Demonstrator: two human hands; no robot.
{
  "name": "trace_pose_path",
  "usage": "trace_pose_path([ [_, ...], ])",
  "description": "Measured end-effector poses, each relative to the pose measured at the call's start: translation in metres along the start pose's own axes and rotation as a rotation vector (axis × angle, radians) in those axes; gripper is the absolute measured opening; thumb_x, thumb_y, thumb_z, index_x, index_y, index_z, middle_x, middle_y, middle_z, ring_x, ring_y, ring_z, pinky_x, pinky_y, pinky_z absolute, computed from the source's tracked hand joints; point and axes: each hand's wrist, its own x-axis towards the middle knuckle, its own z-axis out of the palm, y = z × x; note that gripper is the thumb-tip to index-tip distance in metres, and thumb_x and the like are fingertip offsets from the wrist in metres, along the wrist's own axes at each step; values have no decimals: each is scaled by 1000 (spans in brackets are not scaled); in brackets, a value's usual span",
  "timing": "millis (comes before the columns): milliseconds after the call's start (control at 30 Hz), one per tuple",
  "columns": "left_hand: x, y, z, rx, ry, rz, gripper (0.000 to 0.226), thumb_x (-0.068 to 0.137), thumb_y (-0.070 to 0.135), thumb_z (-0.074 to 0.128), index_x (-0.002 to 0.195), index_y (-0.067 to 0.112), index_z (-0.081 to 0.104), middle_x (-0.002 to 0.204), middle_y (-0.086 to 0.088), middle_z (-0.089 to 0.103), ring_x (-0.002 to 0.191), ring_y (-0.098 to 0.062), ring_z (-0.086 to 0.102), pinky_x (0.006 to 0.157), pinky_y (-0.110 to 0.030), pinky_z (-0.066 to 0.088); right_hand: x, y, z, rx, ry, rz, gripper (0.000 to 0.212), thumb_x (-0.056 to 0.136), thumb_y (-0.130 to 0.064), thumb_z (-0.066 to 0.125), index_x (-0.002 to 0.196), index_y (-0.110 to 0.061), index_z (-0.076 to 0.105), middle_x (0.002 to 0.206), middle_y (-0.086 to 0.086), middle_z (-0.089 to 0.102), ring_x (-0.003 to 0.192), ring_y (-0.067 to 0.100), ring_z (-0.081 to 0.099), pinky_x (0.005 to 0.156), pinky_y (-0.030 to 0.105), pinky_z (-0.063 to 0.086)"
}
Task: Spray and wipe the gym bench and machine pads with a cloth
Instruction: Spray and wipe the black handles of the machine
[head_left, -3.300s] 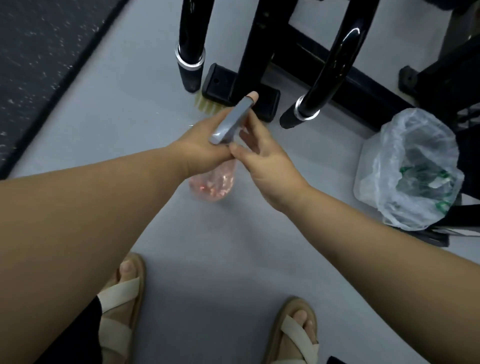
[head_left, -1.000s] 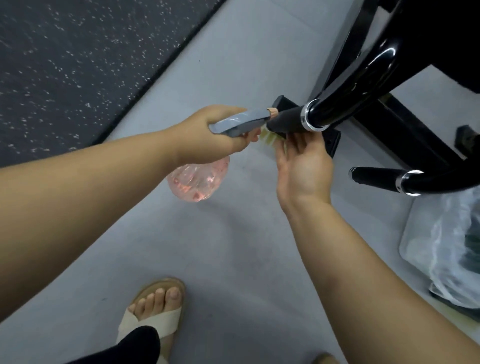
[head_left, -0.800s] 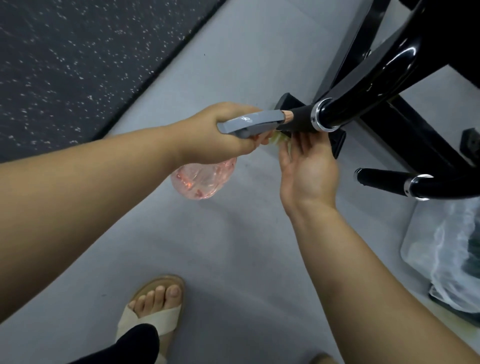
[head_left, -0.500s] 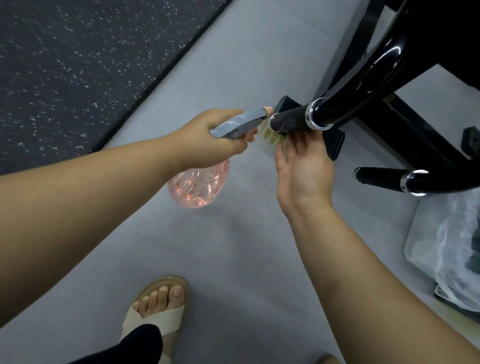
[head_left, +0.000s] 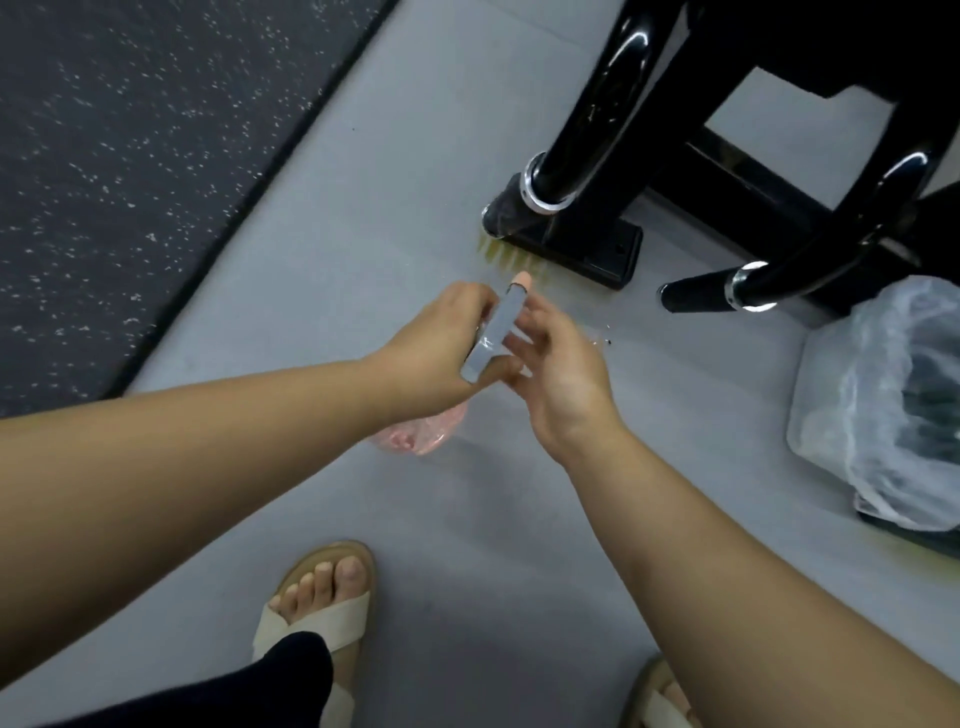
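Both hands have pulled back from the machine's handle grip, which now sits beyond them, well apart. Left hand grips the spray bottle by its grey head, nozzle pointing away, pink body hanging below the fist. Right hand is just beside the sprayer head, fingers loosely extended, holding nothing; can't tell if it touches the head. Second grip and bagged bin lie right of the right hand. Grey floor underneath.
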Motion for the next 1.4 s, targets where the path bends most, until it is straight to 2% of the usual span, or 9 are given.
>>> trace_pose_path([
  [167, 13, 28, 44, 144, -85, -55, 38, 93, 33, 53, 119, 9, 40, 113, -9, 46, 90, -28, 56, 80, -42, 48, -13, -5, -40, -179, -9, 35, 30, 91, -44, 54, 94, -16, 66, 86, 3, 71, 79, 16, 67, 75, 32, 54],
  [333, 37, 62, 82, 12, -140, -18, 37, 95, 49, 43, 116, 19, 43, 101, 3, 54, 82, -14, 56, 62, -21, 39, -14, -28, -97, -589, 129, -39, 32, 94, -42, 47, 94, -15, 64, 90, 6, 70, 88, 22, 66, 82, 39, 55],
  [500, 61, 75, 97, 308, -481, 219, 78, 83, 30, 63, 147, 20, 20, 153, 1, 21, 132, -19, 39, 104, -34, 38, -15, -17, -140, -657, 375, -83, 36, 100, -37, 31, 101, -12, 57, 73, 2, 66, 67, 22, 65, 64, 30, 49],
  [600, 67, 78, 100, 260, -401, 110, 81, 91, 28, 56, 151, 20, 3, 158, -1, 12, 141, -18, 25, 113, -32, 26, -2, -16, -168, -656, 529, -172, 35, 97, -41, 35, 107, -16, 57, 78, -1, 67, 73, 23, 63, 74, 41, 53],
  [800, 77, 100, 94, -86, -64, 29, 64, 87, 16, 56, 143, 25, 27, 136, 8, 43, 118, -11, 47, 94, -29, 42, 24, -31, -195, -473, 578, -248, 29, 97, -41, 42, 100, -15, 56, 73, -3, 58, 68, 17, 53, 71, 36, 44],
  [933, 73, 125, 80, -91, -1, 45, 50, 87, 6, 51, 133, 22, 41, 115, 11, 44, 105, -5, 43, 89, -22, 34, 36, -38, -196, -373, 547, -216, 37, 98, -39, 40, 128, -19, 50, 117, 1, 62, 72, 8, 56, 78, 34, 47],
  [1100, 64, 145, 63, -76, -90, -63, 50, 88, 9, 51, 134, 26, 40, 118, 8, 52, 110, -11, 52, 90, -27, 42, 28, -54, -205, -464, 544, -111, 42, 98, -35, 38, 134, -14, 43, 129, 1, 55, 83, 18, 55, 81, 38, 46],
  [1233, 54, 165, 41, 71, -204, -118, 51, 88, 14, 48, 136, 31, 37, 101, 2, 56, 78, -17, 54, 63, -26, 43, 13, -72, -203, -506, 552, -21, 63, 78, -42, 48, 136, -19, 37, 120, 13, 59, 106, 30, 57, 96, 41, 45],
  [1400, 33, 204, 3, 207, -266, -146, 36, 93, 24, 48, 128, 20, 51, 121, -3, 57, 106, -23, 54, 85, -27, 44, -58, -118, -148, -431, 384, -219, 21, 88, -35, 53, 72, -22, 52, 68, -5, 57, 74, 20, 52, 67, 31, 43],
])
